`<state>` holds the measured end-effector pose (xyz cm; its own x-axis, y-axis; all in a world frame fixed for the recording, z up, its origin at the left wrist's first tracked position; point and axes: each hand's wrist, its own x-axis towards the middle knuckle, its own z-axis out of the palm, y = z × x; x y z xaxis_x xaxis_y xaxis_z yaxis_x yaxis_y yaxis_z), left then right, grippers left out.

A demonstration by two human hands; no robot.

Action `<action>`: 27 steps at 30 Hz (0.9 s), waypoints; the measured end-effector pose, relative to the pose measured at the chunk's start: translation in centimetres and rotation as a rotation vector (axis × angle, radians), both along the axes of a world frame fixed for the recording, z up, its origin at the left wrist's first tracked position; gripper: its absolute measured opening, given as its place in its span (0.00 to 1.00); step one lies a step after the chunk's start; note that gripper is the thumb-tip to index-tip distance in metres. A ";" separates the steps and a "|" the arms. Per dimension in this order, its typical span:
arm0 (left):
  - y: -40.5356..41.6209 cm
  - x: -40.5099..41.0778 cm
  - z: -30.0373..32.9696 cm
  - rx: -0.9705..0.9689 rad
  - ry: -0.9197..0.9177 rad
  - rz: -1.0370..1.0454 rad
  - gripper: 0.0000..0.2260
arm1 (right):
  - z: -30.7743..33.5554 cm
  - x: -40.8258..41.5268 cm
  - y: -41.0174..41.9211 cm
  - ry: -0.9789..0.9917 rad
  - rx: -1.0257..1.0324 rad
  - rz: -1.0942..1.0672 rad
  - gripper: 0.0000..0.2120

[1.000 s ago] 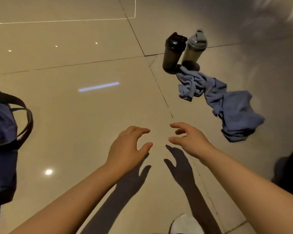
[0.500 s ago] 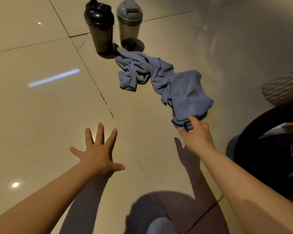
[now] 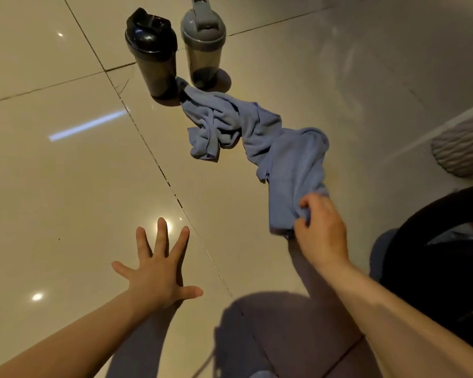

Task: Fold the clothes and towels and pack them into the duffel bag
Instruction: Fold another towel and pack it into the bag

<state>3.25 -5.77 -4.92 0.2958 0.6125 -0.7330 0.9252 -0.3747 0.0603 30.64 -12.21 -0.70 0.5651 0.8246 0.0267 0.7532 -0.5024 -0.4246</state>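
1. The right hand (image 3: 321, 231) has its fingers curled and pinched on the near end of the blue towel (image 3: 284, 159), the thumb tucked under a bunched fold; the knuckles face up and the wrist bends slightly, with the forearm running back to the lower right corner.
2. The left hand (image 3: 159, 271) is spread wide, all five fingers straight and apart, palm down over the tiled floor (image 3: 66, 186); it holds nothing, and whether the palm touches the tile or hovers just above it cannot be told.
3. The towel lies crumpled in a long diagonal from the right hand's fingers up and to the left. Its near end is lifted off the floor in the grip, its middle rumples on the tile, and its far end touches the base of the black bottle (image 3: 152, 53) and lies just beside the grey bottle (image 3: 204, 45).
4. Both bottles stand upright, side by side, close to each other (their lids are on).
5. A dark grout line (image 3: 159, 165) runs diagonally between the two hands, passing left of the towel.
6. Bare tile spreads to the left of the towel and ahead of the left hand.
7. On the right, a black object (image 3: 448, 268) sits close behind the right forearm, and a pale ribbed object (image 3: 462, 148) lies at the right edge; what either one is cannot be told.
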 end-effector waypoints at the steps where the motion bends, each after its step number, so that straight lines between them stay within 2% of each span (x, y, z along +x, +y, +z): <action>1: 0.0 0.0 0.1 -0.004 0.000 0.002 0.56 | -0.3 -1.4 -1.7 -0.045 -0.043 0.132 0.07; 4: 0.1 0.1 0.4 -0.013 -0.020 0.011 0.55 | -1.6 -5.6 -6.9 -0.076 -0.128 0.432 0.10; 7: 0.2 0.1 0.3 -0.007 -0.018 0.017 0.56 | -2.8 -8.6 -10.5 -0.106 -0.160 0.540 0.12; 10: 0.4 -0.1 0.3 0.005 -0.040 0.012 0.56 | -2.5 -9.7 -12.3 -0.075 -0.251 0.550 0.13; 12: 0.6 -0.5 0.5 0.014 -0.048 -0.006 0.55 | -1.8 -10.0 -13.1 -0.056 -0.230 0.537 0.12; 14: 0.7 -0.8 0.5 0.039 -0.040 -0.046 0.54 | -0.8 -10.0 -13.4 -0.105 -0.147 0.423 0.16; 17: 0.5 -1.3 0.2 0.077 -0.022 -0.083 0.53 | 0.0 -9.1 -11.9 -0.133 -0.066 0.249 0.28; 20: 0.4 -1.1 0.0 0.101 -0.014 -0.086 0.53 | -0.3 -8.9 -9.8 0.038 -0.286 0.256 0.34; 23: 0.5 -0.7 0.0 0.123 0.002 -0.110 0.53 | -1.7 -9.6 -9.2 0.119 -0.582 0.348 0.27; 25: 0.0 -0.2 1.0 0.132 -0.006 -0.127 0.48 | -1.6 -8.8 -9.8 0.127 -0.592 0.347 0.20; 27: -1.3 0.4 2.6 0.142 -0.051 -0.231 0.40 | -0.3 -7.1 -10.6 0.140 -0.529 0.334 0.14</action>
